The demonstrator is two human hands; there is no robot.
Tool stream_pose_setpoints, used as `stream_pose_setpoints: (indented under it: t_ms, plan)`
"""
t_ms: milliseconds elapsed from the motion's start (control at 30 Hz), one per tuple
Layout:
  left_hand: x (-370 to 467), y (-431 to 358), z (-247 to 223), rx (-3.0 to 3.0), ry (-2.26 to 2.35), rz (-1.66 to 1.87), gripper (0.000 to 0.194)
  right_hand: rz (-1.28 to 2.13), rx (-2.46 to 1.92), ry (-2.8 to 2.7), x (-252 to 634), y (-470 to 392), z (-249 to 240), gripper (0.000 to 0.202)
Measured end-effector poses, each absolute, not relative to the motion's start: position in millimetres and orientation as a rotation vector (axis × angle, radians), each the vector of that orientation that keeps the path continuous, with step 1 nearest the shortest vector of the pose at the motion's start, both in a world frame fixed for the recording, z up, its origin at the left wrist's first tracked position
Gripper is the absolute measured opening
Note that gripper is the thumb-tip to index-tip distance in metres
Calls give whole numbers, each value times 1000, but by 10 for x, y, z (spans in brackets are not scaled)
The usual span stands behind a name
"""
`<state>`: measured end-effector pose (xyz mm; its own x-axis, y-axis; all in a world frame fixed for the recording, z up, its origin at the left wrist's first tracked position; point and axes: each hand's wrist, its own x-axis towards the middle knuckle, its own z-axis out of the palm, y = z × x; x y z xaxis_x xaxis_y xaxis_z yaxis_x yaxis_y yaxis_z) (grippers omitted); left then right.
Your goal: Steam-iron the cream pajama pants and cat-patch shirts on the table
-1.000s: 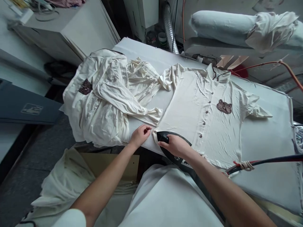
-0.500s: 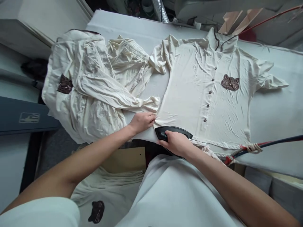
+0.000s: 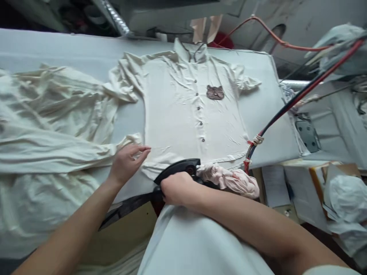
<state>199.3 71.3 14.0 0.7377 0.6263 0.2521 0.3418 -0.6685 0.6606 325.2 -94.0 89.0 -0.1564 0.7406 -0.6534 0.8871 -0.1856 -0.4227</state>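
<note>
A cream short-sleeved shirt (image 3: 172, 110) lies front up, with dark buttons and a brown cat-face patch (image 3: 215, 93) on its chest. My right hand (image 3: 179, 188) grips a black iron (image 3: 177, 166) at the shirt's lower hem; the fist covers most of the handle. A pinkish cloth wrap (image 3: 229, 178) trails from the iron's rear. Over the shirt's lower left edge, my left hand (image 3: 129, 162) has its thumb and forefinger stretched out, tips close together, with no fabric visibly lifted between them.
Crumpled cream garments (image 3: 63, 107) cover the left of the pale padded ironing table (image 3: 258, 107). A red and dark cable (image 3: 301, 95) rises to the upper right from the iron's wrap. Papers and plastic bags (image 3: 346, 198) fill the lower right.
The view has swung right. My left hand has loosened from its pinch on the shirt's edge. My right hand has turned the iron, its nose now lower and nearer my body.
</note>
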Motion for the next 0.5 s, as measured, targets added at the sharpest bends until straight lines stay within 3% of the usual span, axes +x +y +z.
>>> stream_pose_setpoints:
  t_ms: [267,500]
  plan:
    - [3275,-131,28,2479,48,361,23,-1078,2370,1353,4701,-2740,989,24]
    - [4180,-471,146,2529,-211,-54,24,-1296,2701,1029,4874,-3018,1230,40]
